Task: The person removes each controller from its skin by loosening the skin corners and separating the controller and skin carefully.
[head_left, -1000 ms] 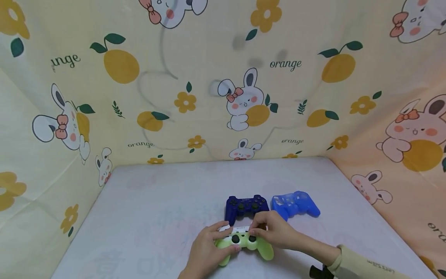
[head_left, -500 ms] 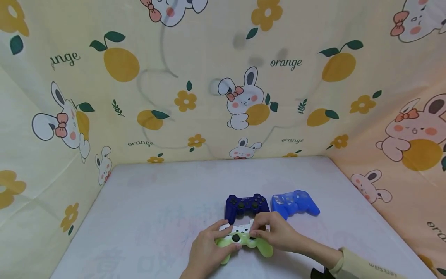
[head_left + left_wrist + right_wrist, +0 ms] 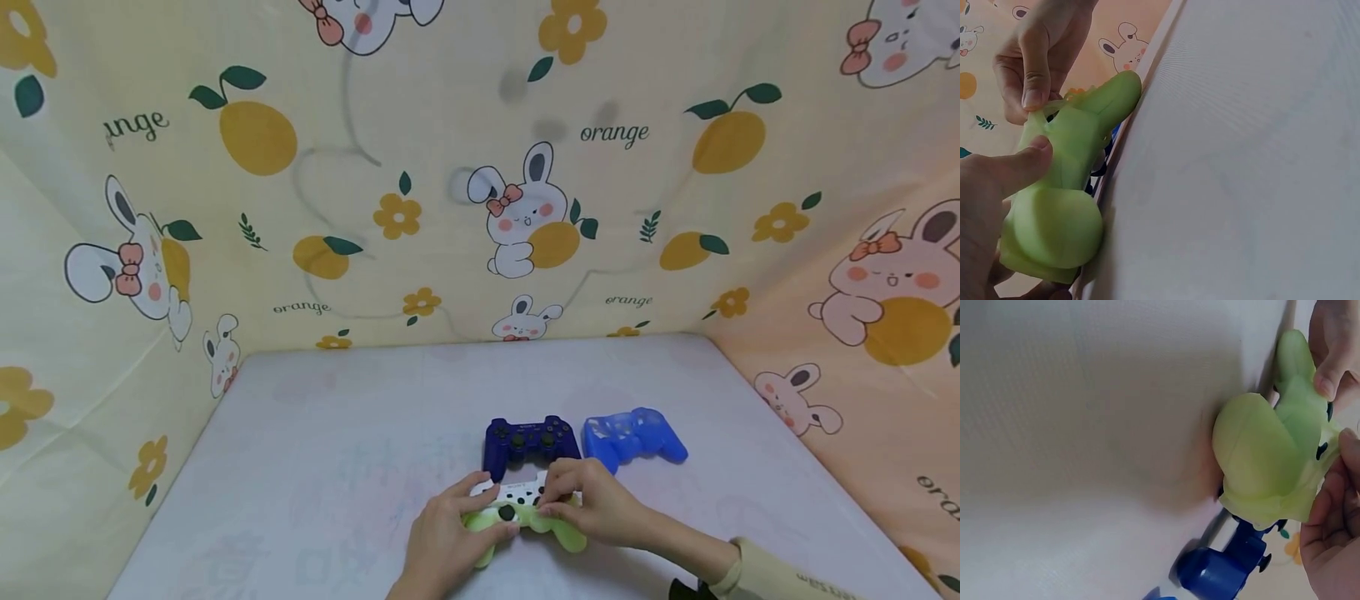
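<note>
A white game controller [image 3: 516, 490] with black buttons sits partly inside a light green silicone cover [image 3: 564, 535]. Its left thumbstick [image 3: 507, 512] shows in the head view; the right one is hidden there. My left hand [image 3: 444, 533] grips the left side, thumb on the front of the cover and fingers along the top edge. With thumb and fingers, my right hand [image 3: 600, 504] pinches the cover's edge near the right thumbstick. In the left wrist view that edge of the cover [image 3: 1057, 228] looks stretched between the fingers.
Just behind lies a dark blue game controller [image 3: 497, 450], close to the green one. A bright blue silicone cover [image 3: 637, 437] rests to its right on the white table [image 3: 337, 467]. Printed fabric walls [image 3: 450, 267] rise at the back and sides.
My right hand has pulled the cover's edge slightly toward me. The right thumbstick, visible a second ago, is now covered, and more of the controller's white face shows. The left hand has barely moved.
</note>
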The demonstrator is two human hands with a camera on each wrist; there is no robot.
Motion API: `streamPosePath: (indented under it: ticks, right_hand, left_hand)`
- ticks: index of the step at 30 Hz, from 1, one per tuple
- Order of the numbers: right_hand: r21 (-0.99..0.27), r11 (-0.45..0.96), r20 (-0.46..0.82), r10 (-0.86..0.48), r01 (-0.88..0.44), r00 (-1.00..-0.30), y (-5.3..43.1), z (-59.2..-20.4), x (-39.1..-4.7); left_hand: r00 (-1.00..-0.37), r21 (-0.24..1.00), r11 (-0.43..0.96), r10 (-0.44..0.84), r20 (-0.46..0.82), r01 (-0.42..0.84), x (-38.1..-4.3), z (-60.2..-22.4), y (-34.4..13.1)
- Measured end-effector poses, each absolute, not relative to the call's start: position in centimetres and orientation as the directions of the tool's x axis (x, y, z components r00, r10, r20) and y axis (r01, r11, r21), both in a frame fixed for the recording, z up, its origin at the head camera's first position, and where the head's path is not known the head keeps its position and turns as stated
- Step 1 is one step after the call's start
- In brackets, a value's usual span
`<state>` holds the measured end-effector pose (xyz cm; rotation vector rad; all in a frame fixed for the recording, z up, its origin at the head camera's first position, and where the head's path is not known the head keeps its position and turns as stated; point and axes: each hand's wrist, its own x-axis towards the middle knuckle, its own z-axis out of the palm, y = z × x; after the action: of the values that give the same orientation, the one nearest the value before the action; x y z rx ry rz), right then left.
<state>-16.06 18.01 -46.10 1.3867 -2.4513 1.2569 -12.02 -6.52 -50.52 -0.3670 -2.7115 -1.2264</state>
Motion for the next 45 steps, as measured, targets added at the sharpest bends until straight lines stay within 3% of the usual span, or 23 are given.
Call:
streamPosePath:
  ticks: [12,17,24,31,39,45]
  right_hand:
    - [-0.607,0.253,0.426,-0.697,-0.754,-0.577,18.2,-46.3,-16.3]
    - [-0.607,0.322,0.412,-0.654,-0.727,-0.634,17.9,-46.1,-16.5]
    - [-0.750,0.438,0.192,-0.573,-0.496,-0.796,17.7,-45.5,-16.6]
    - [-0.801,0.478,0.064,-0.529,-0.359,-0.846,17.7,-44.7,-16.1]
    - [-0.865,0.428,0.103,-0.359,-0.262,-0.928,17.6,-44.7,-14.5]
    - [-0.868,0.432,0.094,-0.343,-0.246,-0.934,17.9,-45.7,-13.8]
  left_hand:
    - [-0.960,0.724,0.630,0.173,0.219,0.279,-12.2,-50.6,-6.4]
    - [-0.954,0.742,0.601,0.200,0.221,0.298,-12.5,-50.6,-6.6]
    - [-0.954,0.751,0.589,0.211,0.213,0.298,-12.7,-50.6,-6.9]
    - [-0.955,0.760,0.580,0.210,0.207,0.293,-12.5,-50.6,-7.0]
    - [-0.952,0.731,0.611,0.233,0.200,0.304,-12.7,-50.5,-7.0]
    - [-0.944,0.703,0.631,0.258,0.207,0.327,-12.6,-50.7,-6.9]
